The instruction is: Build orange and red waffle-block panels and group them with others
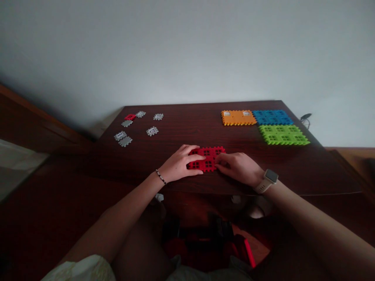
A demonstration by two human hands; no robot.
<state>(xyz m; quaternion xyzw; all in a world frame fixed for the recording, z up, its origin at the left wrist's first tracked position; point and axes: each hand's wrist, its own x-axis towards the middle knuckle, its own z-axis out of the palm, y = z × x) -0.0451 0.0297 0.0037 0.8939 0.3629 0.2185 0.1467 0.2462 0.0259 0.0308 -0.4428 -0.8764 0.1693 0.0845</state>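
Observation:
A red panel of interlocking puzzle-edged plastic tiles with window cutouts [208, 153] lies flat near the table's front edge. My left hand [183, 162] grips its left side, the fingers reaching over the top and the thumb along the near edge. At the panel's right side, my right hand [238, 166] has its thumb and fingers pinched on the lower right tile. The fingers partly cover the tiles at both ends, and whether a separate small piece is in the right pinch is hidden.
On the dark wooden table [187, 125], joined tile panels lie back right: orange [237, 118], blue [272, 117] and green [283, 134]. Loose grey tiles [152, 131] and a red tile [129, 117] are scattered at the left. A wall rises behind; a black cable [306, 117] hangs at the right edge.

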